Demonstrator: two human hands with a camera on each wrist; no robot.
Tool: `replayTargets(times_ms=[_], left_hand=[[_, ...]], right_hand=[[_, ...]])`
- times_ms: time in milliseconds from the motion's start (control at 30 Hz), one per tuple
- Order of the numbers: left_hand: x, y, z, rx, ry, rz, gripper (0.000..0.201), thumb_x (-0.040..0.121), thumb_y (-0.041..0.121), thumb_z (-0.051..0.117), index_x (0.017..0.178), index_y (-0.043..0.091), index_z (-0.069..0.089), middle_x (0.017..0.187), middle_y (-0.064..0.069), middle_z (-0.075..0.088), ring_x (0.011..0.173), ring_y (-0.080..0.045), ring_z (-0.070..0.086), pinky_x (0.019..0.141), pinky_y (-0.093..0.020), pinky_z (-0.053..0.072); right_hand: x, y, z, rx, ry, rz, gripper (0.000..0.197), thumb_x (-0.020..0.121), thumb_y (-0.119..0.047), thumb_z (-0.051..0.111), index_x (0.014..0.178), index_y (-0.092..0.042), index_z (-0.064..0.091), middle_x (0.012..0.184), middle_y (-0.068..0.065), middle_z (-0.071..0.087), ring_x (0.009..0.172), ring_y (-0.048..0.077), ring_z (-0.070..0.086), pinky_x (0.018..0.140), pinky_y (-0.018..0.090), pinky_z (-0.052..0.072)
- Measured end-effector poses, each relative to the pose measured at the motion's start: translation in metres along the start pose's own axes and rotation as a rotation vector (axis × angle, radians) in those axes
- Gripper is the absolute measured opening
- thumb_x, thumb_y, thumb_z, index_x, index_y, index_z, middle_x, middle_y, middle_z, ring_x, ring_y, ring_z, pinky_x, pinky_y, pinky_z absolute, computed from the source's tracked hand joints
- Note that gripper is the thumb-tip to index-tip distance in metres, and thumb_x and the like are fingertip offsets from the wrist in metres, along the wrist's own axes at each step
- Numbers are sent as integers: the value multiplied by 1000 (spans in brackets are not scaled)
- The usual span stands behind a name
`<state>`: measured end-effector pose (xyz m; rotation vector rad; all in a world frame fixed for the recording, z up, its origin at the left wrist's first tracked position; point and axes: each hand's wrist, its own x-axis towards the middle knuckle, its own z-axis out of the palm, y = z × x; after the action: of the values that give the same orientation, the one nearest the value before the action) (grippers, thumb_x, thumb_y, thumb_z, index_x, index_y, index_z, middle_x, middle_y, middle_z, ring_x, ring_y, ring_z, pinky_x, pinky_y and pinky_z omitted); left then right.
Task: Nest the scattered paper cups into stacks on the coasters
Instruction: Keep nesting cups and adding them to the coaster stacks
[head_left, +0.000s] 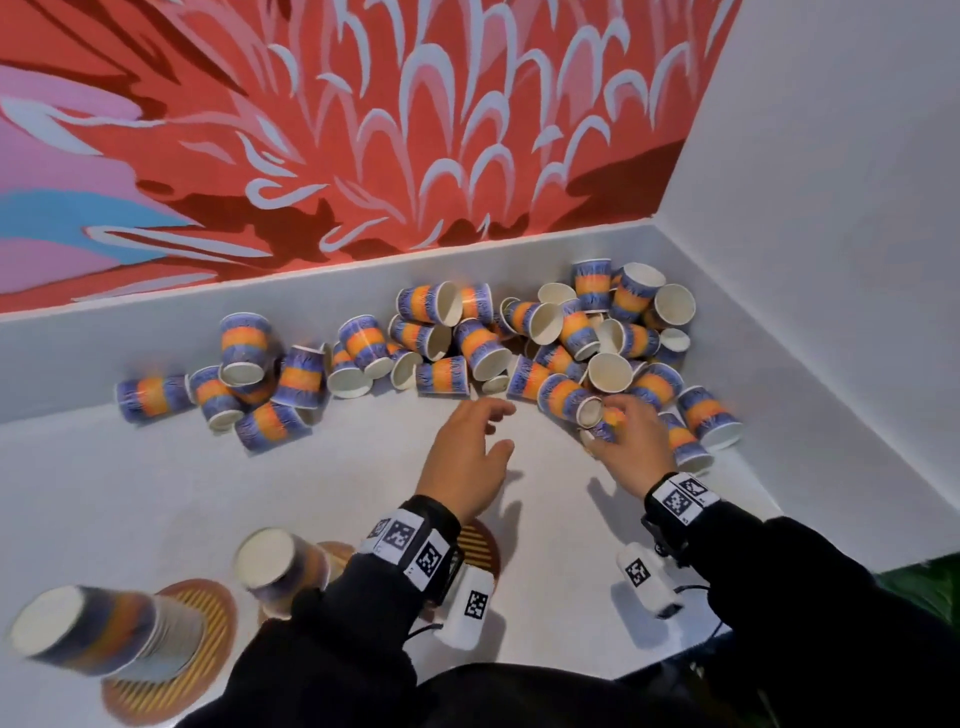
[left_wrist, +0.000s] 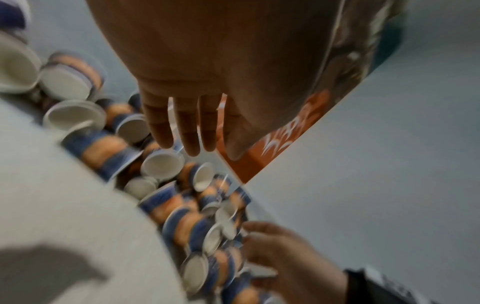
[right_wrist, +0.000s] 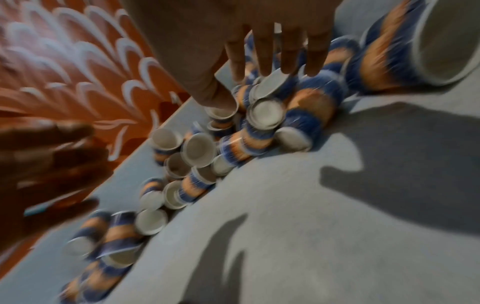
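Several blue-and-orange paper cups (head_left: 452, 338) lie tumbled in a pile along the back wall. Two nested stacks stand at the lower left: one (head_left: 104, 634) on a striped coaster (head_left: 208, 613), the other (head_left: 280, 566) on a coaster (head_left: 340, 551). A third coaster (head_left: 480, 551) shows beside my left wrist. My left hand (head_left: 498, 426) (left_wrist: 192, 144) hovers with spread fingers just in front of the pile and holds nothing. My right hand (head_left: 602, 423) (right_wrist: 246, 86) reaches into the pile's right part, its straight fingers and thumb touching a cup (head_left: 612, 417).
A low white ledge (head_left: 156, 332) and a red flower mural rise behind the pile. A white wall (head_left: 831, 260) closes the right side and forms a corner. Bare table (head_left: 260, 493) lies between the pile and the coasters.
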<state>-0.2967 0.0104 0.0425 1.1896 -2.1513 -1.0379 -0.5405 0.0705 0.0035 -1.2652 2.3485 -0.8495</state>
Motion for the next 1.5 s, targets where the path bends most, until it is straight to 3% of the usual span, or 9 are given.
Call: replayTargets(times_ms=[233,333,500,667,867,1033,1100,1300,1500], left_hand=[[49,-24,73,-214,-103,-312,38,97,36,71,131,23,61,105,0,71,90,-14,72,78,-18,54],[73,-20,89,-255,-109,-322,53,98,44,67,146,31,48,97,0,74,92,-19,75,92,-38,58],[121,-9,108,-186,-242,-219,59,98,67,49,153,47,40,144,-1,62,129,-23,61,112,-48,46],[151,-10,123,-142,-192,-379,57,75,90,44,108,46,57,126,-3,63,118,-24,59,105,-43,46],[139,-17,112,-333,-59,-627,69,62,45,79,119,25,44,108,-4,63,99,-28,67,92,-45,57],[114,-42,91,-504,-91,-634,50,82,7,79,123,17,51,105,-12,67,72,-19,69,66,-30,59],[96,-45,79,-420,-163,-562,32,84,6,76,112,14,61,93,-7,66,70,-12,63,62,-25,54],[55,-49,60,-198,-251,-329,77,70,21,83,132,35,40,103,10,66,86,-4,67,74,-24,50],[47,-34,63,-83,-70,-218,62,65,23,88,119,30,56,101,8,68,85,-6,67,76,-29,55]], right_hand=[[72,104,18,-7,-21,205,73,60,-60,71,118,-17,61,109,11,69,95,30,66,83,39,56],[62,83,12,28,-19,188,63,71,-48,78,124,-19,64,115,12,68,104,32,65,88,37,52],[61,74,22,163,-67,213,41,92,-24,72,129,-12,60,117,14,70,110,36,64,82,33,41],[55,75,39,299,-122,185,13,93,-35,65,104,-28,63,94,-2,71,93,29,69,79,40,54],[41,70,35,363,-247,53,9,97,-20,71,92,-28,71,88,-13,75,82,-5,66,77,24,47],[37,56,19,533,-205,52,20,105,-19,60,120,-15,72,108,-5,78,101,9,73,93,33,56],[36,47,12,605,-164,2,25,107,-20,56,128,-14,68,109,-8,76,102,6,70,92,29,54],[40,8,-3,613,-138,-240,21,103,-35,51,99,-17,60,87,-12,65,85,11,60,80,34,49],[18,-21,16,318,-478,-396,31,100,-53,39,109,-32,60,102,-10,65,101,20,57,91,40,46]])
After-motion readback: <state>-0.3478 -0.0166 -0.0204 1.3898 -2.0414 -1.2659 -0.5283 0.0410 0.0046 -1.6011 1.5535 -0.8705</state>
